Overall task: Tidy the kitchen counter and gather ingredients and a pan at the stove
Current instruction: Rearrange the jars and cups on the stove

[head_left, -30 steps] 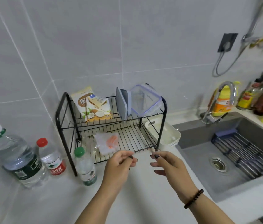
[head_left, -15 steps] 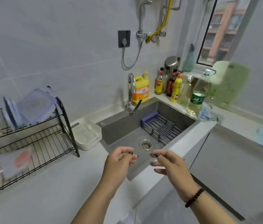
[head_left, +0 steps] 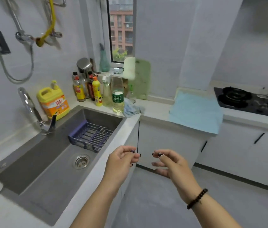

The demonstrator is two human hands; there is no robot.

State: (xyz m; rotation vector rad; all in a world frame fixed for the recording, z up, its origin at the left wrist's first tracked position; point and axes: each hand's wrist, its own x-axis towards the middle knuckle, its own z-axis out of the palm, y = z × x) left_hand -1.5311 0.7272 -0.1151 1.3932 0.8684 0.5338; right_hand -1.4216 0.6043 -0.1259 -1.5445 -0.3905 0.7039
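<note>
Both hands hover in mid-air in front of the sink's front edge, holding nothing. My left hand (head_left: 121, 159) has its fingers curled with thumb and forefinger pinched. My right hand (head_left: 171, 163) is loosely curled, fingertips toward the left hand, with a dark bead bracelet on the wrist. A black gas stove (head_left: 248, 101) sits at the far right of the counter (head_left: 156, 109). Sauce and oil bottles (head_left: 88, 89) stand in the corner behind the sink, with a large clear oil bottle (head_left: 117, 94) beside them. No pan is in view.
A grey sink (head_left: 51, 162) holds a purple drain rack (head_left: 90, 137); a tap (head_left: 31, 111) and yellow detergent jug (head_left: 52, 102) stand behind it. A green cutting board (head_left: 140, 76) leans below the window. A blue cloth (head_left: 195, 111) and a crumpled rag (head_left: 131, 108) lie on the counter.
The view has swung right, from the wire rack and water bottles past the sink to the stove corner. Both hands keep the same pose in front of me.
</note>
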